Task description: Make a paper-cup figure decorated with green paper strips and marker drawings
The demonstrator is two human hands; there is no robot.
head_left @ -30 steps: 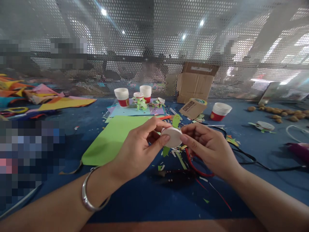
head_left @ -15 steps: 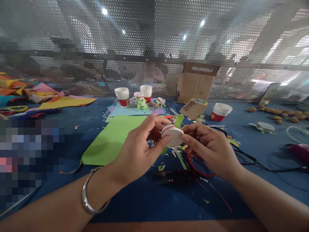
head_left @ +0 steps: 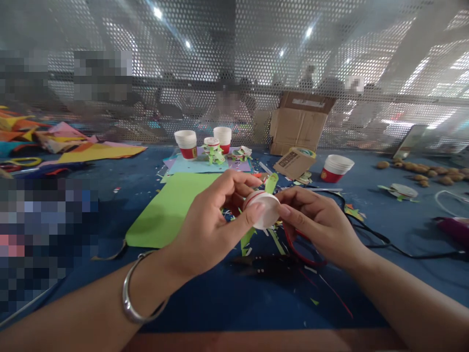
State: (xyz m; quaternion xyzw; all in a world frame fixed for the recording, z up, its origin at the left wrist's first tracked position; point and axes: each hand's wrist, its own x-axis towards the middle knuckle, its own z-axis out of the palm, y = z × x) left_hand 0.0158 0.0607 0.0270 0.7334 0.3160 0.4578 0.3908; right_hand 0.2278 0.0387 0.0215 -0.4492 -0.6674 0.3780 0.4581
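Spanning the far side of your view, a perforated metal screen [head_left: 234, 73] stands behind the blue table [head_left: 220, 298], which is littered with paper scraps. A green paper sheet [head_left: 168, 208] lies flat on the table just beyond your left hand [head_left: 208, 222]. An open cardboard box [head_left: 300, 122] stands against the screen, well apart from your hands. A stack of red-and-white paper cups [head_left: 336, 168] sits to the right of the box, nearer to you.

Your right hand [head_left: 318, 222] meets the left above the middle of the table, and between them you hold a cut-down paper cup [head_left: 266, 212] clear of the surface. The cup is short and white with a red band. Its round base faces you, so its axis runs away from you towards the screen, tipped slightly upward at the far end.

Your left thumb presses on the near left edge of the base and the forefinger curls over the top of the wall. Your right thumb rests on the right edge with the other fingers folded behind, so both hands are closed on the cup. A green paper strip [head_left: 271, 182] sticks up from behind its top rim. Red-handled scissors [head_left: 293, 247] lie on the table directly beneath the cup.
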